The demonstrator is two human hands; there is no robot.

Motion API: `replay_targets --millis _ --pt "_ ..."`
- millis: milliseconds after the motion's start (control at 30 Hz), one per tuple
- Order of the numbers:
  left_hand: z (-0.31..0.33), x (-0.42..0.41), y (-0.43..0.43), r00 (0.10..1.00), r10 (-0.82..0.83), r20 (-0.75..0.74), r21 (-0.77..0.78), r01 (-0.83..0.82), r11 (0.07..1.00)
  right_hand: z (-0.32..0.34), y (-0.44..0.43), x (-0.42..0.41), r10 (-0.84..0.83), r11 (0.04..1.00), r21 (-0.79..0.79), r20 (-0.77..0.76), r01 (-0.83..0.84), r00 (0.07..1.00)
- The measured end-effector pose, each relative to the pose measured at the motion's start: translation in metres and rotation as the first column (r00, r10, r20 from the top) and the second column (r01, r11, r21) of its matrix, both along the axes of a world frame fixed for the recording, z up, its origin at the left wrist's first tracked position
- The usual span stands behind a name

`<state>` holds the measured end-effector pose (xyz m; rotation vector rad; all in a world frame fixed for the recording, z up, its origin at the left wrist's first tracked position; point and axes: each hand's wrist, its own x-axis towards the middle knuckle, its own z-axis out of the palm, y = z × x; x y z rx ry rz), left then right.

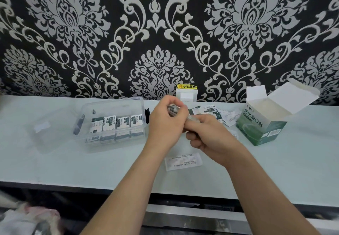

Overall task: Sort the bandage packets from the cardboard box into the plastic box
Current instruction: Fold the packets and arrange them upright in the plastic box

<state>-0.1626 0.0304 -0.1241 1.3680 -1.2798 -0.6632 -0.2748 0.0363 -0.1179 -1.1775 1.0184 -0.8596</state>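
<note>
- Held stack [175, 109] is showing only as a blurred edge. The fingers of the left hand [165, 124] and right hand [211, 135] are curling round it and covering most of it, so the packet count cannot be told.
- Loose packets [214, 112] on the far side are lying partly behind both hands.
- Socket cover [186, 96] is hiding its lower edge behind the left hand.
- Print on the near paper slip [183, 161] is coming out too small to read.
- Walls of the cardboard box [264, 122] are hiding its bottom.
- Pale bundle [27, 220], near left, is blurring and running off the frame edge.

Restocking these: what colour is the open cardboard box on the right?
Green and white cardboard box, clearest in the head view.
</note>
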Motion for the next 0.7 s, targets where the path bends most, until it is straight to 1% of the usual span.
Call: replay_targets --millis 67,133,200,267,333,400,500,633,700 --pt "-0.0018 0.0029 -0.0025 0.999 0.027 0.023 0.005 -0.028 1.0 0.0021 -0.0001 -0.0015 -0.014 0.999 0.052 0.08 0.01 0.997" --pt "-0.0041 0.0036 -0.0044 0.999 0.026 0.044 -0.01 -0.025 1.0 0.0038 0.0002 -0.0004 -0.047 0.99 0.14 0.187 0.021 0.981" --pt "-0.0071 0.0038 -0.0064 0.997 0.027 0.074 -0.045 -0.024 0.999 0.0036 -0.0013 0.0012 -0.121 0.965 0.259 0.309 0.039 0.943" --pt "-0.0093 0.0025 -0.0063 0.991 0.031 0.129 -0.078 -0.021 0.997 0.0039 -0.0024 0.0025 -0.219 0.941 0.324 0.359 0.099 0.907" --pt "-0.0103 -0.0001 -0.0045 0.987 0.012 0.162 -0.109 0.006 0.994 0.0035 -0.0037 0.0032 -0.309 0.923 0.332 0.333 0.195 0.891" --pt "-0.009 -0.0026 -0.0023 0.992 -0.007 0.124 -0.1 0.019 0.995 0.0038 -0.0036 0.004 -0.356 0.916 0.305 0.313 0.262 0.88" --pt "-0.0052 -0.0016 -0.0025 0.998 0.038 0.05 -0.028 -0.036 0.999 0.0062 -0.0018 0.0066 -0.375 0.919 0.233 0.273 0.317 0.886" --pt "-0.0027 0.0029 -0.006 0.989 0.122 0.079 0.007 -0.123 0.992 0.0074 -0.0008 0.0078 -0.389 0.914 0.201 0.18 0.353 0.904" --pt "-0.0021 0.0035 -0.0067 0.988 0.141 0.065 0.016 -0.142 0.99 0.007 -0.0022 0.0081 -0.395 0.91 0.192 0.131 0.368 0.909"
